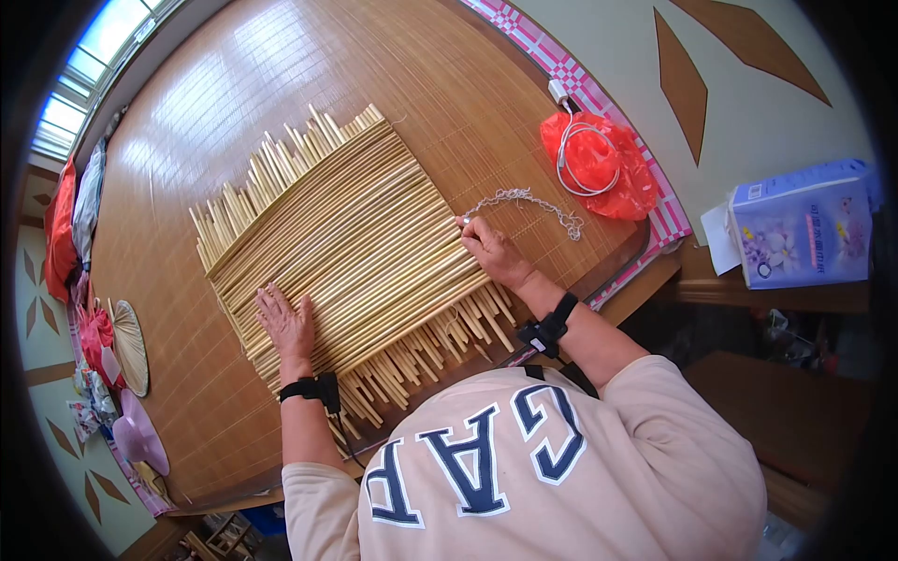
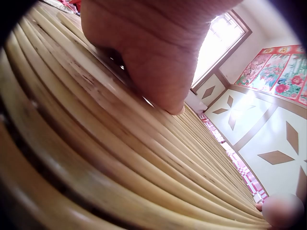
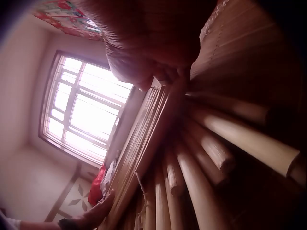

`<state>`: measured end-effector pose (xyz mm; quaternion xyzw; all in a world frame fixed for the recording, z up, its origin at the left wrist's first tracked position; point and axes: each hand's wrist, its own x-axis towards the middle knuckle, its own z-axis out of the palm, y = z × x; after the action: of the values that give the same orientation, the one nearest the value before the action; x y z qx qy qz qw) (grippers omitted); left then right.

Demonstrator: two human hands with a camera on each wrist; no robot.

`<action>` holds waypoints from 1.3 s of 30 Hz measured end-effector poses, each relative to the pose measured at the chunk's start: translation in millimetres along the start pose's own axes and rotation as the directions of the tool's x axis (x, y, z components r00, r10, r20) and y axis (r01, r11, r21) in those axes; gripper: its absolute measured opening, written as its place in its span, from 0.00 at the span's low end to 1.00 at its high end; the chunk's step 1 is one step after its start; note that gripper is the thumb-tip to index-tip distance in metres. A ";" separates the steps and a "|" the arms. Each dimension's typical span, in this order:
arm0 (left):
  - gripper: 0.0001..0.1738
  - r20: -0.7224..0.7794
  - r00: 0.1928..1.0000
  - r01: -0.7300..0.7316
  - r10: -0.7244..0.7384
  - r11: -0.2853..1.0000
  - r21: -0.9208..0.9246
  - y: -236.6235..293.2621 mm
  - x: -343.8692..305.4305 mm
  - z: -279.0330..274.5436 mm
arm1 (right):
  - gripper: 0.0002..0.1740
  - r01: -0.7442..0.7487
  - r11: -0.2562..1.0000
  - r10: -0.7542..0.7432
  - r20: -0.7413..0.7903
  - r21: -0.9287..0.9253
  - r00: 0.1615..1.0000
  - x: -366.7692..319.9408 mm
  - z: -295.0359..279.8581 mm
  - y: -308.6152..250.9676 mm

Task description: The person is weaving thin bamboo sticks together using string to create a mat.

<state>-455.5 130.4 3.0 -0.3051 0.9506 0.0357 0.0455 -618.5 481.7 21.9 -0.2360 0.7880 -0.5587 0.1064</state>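
Observation:
A mat of pale yellow sticks [image 1: 374, 234] laid side by side and bound with cord lies on the broad brown surface. My left hand [image 1: 286, 323] rests on its near left part with fingers spread; the left wrist view shows the palm [image 2: 148, 52] against the sticks. At the mat's right edge my right hand [image 1: 496, 254] has its fingers curled, pinching a thin pale cord [image 1: 524, 194] whose loose length trails away to the right. The right wrist view shows the curled fingers [image 3: 165, 72] right at the mat's edge, with the pinched bit mostly hidden.
Stick ends [image 1: 374, 385] jut out beyond the mat's near and far sides. A red plastic bag [image 1: 608, 154] with a white cable on it sits at the right. A blue-purple tissue pack [image 1: 804, 229] stands beyond the edge. A hand fan [image 1: 131, 351] and pink hat [image 1: 140, 432] lie left.

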 end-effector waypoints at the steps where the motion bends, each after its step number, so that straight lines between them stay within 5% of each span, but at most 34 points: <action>1: 0.45 -0.012 1.000 -0.003 0.003 1.000 0.001 0.4 -0.3 0.7 | 0.05 0.002 1.000 -0.002 -0.001 -0.006 1.000 0.0 0.1 0.3; 9: 0.48 -0.016 1.000 0.005 -0.005 1.000 0.002 1.6 -0.4 2.5 | 0.05 0.050 0.999 -0.050 -0.020 -0.021 0.999 2.3 0.5 8.2; 18: 0.49 -0.050 0.999 0.017 -0.016 0.999 0.028 5.6 -2.2 3.4 | 0.05 -0.096 0.983 0.093 0.030 0.157 0.995 5.0 -10.0 6.3; 27: 0.49 -0.051 0.999 0.016 -0.015 1.000 0.014 5.5 -1.4 4.5 | 0.05 0.019 0.999 -0.017 0.055 -0.048 0.998 3.2 -7.2 2.9; 30: 0.49 -0.070 0.997 0.025 -0.021 0.998 0.054 6.7 -2.0 6.3 | 0.05 0.160 0.979 -0.154 0.054 -0.129 0.987 3.4 -6.4 13.3; 32: 0.49 -0.083 0.996 0.020 -0.017 0.999 0.034 7.1 -2.4 5.0 | 0.05 0.074 0.996 -0.076 0.038 0.047 0.996 5.5 -7.7 14.3; 39: 0.49 -0.102 0.995 0.016 -0.009 0.998 0.062 6.2 -1.4 9.7 | 0.05 -0.113 0.988 0.108 0.057 0.108 0.993 -11.7 -21.5 -5.1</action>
<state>-457.3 137.1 -6.3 -0.3109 0.9504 -0.0099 0.0070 -616.3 503.9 33.1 -0.2000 0.7645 -0.5887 0.1704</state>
